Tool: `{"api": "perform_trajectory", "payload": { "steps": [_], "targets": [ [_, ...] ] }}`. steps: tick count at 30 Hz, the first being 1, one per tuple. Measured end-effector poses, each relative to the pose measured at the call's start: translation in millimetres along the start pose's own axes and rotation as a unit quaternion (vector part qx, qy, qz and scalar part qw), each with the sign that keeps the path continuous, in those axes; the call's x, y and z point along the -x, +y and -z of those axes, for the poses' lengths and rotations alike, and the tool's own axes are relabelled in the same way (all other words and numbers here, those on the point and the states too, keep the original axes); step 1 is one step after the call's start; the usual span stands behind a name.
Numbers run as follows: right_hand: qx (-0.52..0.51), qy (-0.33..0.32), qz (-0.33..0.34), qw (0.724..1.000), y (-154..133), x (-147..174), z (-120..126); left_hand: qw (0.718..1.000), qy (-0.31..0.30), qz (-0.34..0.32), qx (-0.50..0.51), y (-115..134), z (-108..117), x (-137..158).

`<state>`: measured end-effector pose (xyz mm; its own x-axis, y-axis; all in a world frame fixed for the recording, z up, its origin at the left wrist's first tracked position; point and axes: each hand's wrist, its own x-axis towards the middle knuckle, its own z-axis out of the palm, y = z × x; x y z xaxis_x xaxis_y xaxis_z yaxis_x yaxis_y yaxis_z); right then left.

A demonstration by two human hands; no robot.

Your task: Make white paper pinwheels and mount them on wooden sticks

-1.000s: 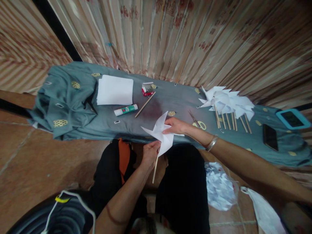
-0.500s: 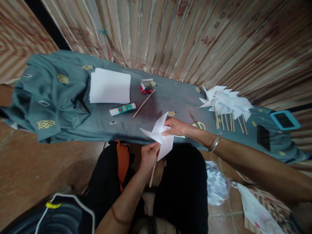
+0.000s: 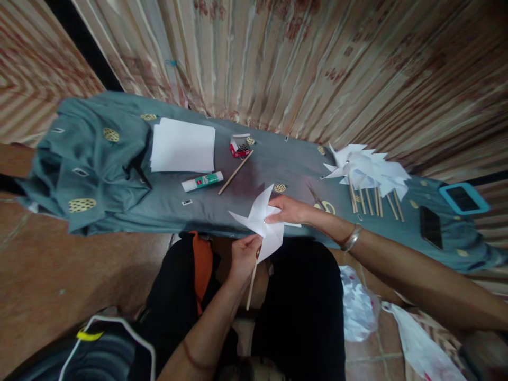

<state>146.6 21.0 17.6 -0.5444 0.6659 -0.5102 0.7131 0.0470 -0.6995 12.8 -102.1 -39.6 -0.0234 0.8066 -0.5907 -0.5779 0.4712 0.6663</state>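
A white paper pinwheel is held over my lap at the table's near edge. Its wooden stick points down below the blades. My left hand is closed around the top of the stick, just under the blades. From the right, my right hand pinches the paper near the pinwheel's centre, thumb on the front face and the other fingers partly hidden. A pair of scissors with pale yellow handles lies a little beyond my right wrist.
On the grey-green cloth are a paper stack, a glue stick, a loose stick and a red box of small fasteners. Several finished pinwheels, a phone and a blue-framed device lie right. Plastic bags sit on the floor.
The view has shifted slightly, so the table things appear a little lower and further right. Both hands keep their hold on the pinwheel, with hardly any movement.
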Motion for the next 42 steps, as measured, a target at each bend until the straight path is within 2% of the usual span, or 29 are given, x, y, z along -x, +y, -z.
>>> {"api": "perform_trajectory", "payload": {
  "steps": [5,12,16,26,34,42],
  "targets": [
    [0.018,-0.007,-0.001,1.0,-5.9,1.5,1.5,1.0,-0.001,0.0,0.003,-0.1,0.3,-0.8],
    [0.104,0.015,-0.024,0.994,-21.5,2.6,4.9,1.0,-0.013,-0.006,-0.006,-1.9,1.6,0.9],
    [0.134,0.006,-0.024,0.991,-24.9,2.1,8.5,1.0,-0.019,-0.01,-0.013,-2.1,0.9,0.7],
    [0.162,-0.017,-0.026,0.986,-24.8,-4.5,12.8,0.999,-0.04,0.003,-0.024,6.7,-0.2,5.6],
    [0.176,-0.023,-0.03,0.984,-23.1,-4.3,14.1,0.997,-0.058,0.015,-0.039,4.5,1.3,5.6],
    [0.176,-0.039,-0.04,0.983,-23.4,-7.2,16.4,0.995,-0.056,-0.008,-0.084,1.7,3.1,4.9]
  ]
}}
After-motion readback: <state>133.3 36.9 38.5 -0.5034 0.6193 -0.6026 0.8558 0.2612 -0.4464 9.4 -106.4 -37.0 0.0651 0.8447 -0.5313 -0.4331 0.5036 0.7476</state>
